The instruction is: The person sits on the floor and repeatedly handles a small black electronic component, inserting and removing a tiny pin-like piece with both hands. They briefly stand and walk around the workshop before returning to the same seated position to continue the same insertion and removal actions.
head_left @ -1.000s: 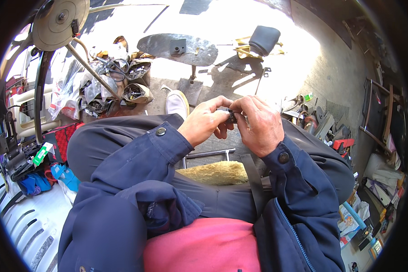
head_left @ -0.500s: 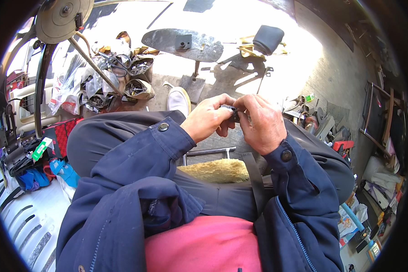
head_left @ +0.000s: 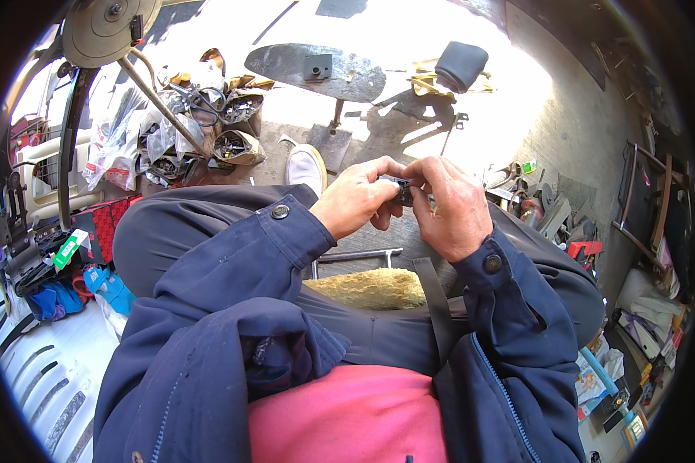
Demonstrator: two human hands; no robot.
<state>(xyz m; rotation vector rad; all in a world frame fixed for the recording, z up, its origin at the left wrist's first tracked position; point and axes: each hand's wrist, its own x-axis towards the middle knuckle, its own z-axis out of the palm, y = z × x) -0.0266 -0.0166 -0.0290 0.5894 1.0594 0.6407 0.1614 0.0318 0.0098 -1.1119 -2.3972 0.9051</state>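
Observation:
Between my two hands, above my lap, is a small black part (head_left: 403, 194) that looks like a buckle or clip; its exact kind is too small to make out. My left hand (head_left: 355, 197) pinches it from the left with thumb and fingers. From the other side my right hand (head_left: 452, 207) closes its thumb and forefinger on the same part. A dark strap (head_left: 431, 301) hangs below the right hand across my lap. Beneath my hands shows a yellow fuzzy cushion (head_left: 371, 288) beside a metal bar (head_left: 359, 255).
Ahead stands a dark oval metal plate on a post (head_left: 286, 71), with a black block-like object (head_left: 461, 66) to its right. Open bags of small parts (head_left: 238, 147) and plastic bags (head_left: 116, 150) sit at left. Assorted metal pieces (head_left: 552, 208) lie at right; a white slatted surface (head_left: 50, 386) is near left.
My right thumb and forefinger have shifted slightly on the small black part, and more of it shows. Both hands stay in nearly the same place.

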